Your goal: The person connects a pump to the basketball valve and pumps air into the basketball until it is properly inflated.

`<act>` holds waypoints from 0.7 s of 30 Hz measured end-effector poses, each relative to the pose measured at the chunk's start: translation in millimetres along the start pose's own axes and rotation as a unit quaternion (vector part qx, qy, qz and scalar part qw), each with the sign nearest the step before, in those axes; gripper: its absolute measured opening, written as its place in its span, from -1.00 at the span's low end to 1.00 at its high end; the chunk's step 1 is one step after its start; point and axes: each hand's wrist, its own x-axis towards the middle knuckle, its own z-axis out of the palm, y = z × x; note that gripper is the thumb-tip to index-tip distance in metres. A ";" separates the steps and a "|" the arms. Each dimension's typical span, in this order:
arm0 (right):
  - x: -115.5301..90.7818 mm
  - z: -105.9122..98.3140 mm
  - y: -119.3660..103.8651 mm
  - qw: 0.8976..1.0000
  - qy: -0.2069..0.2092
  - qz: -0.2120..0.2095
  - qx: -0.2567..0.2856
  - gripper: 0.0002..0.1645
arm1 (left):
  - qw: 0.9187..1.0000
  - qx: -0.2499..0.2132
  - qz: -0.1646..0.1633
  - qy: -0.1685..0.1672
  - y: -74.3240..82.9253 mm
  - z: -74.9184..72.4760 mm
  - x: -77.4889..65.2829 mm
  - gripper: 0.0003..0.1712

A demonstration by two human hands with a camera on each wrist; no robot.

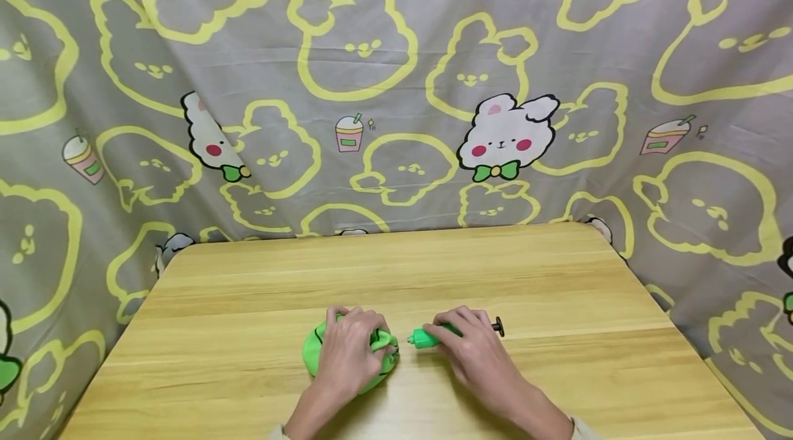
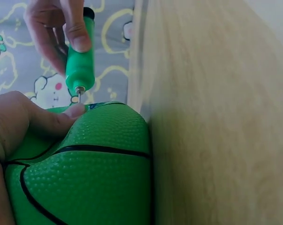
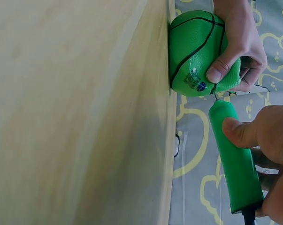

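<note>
My left hand (image 1: 352, 350) grips a soft green ball (image 1: 314, 349) with black lines, its skin dented and folded under the fingers. In the left wrist view the pebbled surface of the ball (image 2: 103, 178) shows close up, resting against the wooden table. A green hand pump (image 3: 235, 159) lies in the grip of my right hand (image 1: 473, 350), its black handle (image 1: 498, 327) pointing away to the right. From the pump's front end a thin metal needle (image 3: 215, 95) reaches the ball beside my left thumb (image 3: 217, 72). Whether its tip is inside the ball I cannot tell.
Both hands work near the front middle of a light wooden table (image 1: 248, 288). A grey curtain (image 1: 396, 68) with yellow outlines and white rabbits hangs behind the table and along both sides.
</note>
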 end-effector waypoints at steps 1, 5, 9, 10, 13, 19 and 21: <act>0.3 0.7 -0.4 1.000 0.001 0.001 0.001 -0.57 | 1.000 -0.001 0.000 0.002 -0.2 0.1 -0.1 -0.58; 1.6 2.5 -2.1 1.000 0.001 0.006 0.005 -0.63 | 1.000 0.000 0.001 0.009 -1.1 0.4 -0.5 -0.58; 1.9 3.4 -3.0 1.000 0.000 0.013 0.009 -0.65 | 1.000 0.005 -0.001 0.011 -0.8 0.6 0.2 -0.59; 2.0 3.7 -3.1 1.000 0.000 0.014 0.010 -0.66 | 1.000 0.005 -0.002 0.010 -0.7 0.8 0.4 -0.59; 3.0 4.4 -3.2 1.000 0.002 0.014 0.010 -0.65 | 1.000 -0.001 -0.005 0.009 -0.5 1.9 0.5 -0.59; 7.6 5.2 -4.3 1.000 0.001 0.013 0.017 -0.65 | 1.000 -0.020 -0.016 0.017 -2.2 3.0 -0.3 -0.58; 8.4 5.6 -4.9 1.000 -0.004 0.017 0.019 -0.64 | 0.999 -0.024 -0.017 0.021 -3.0 3.4 -0.6 -0.58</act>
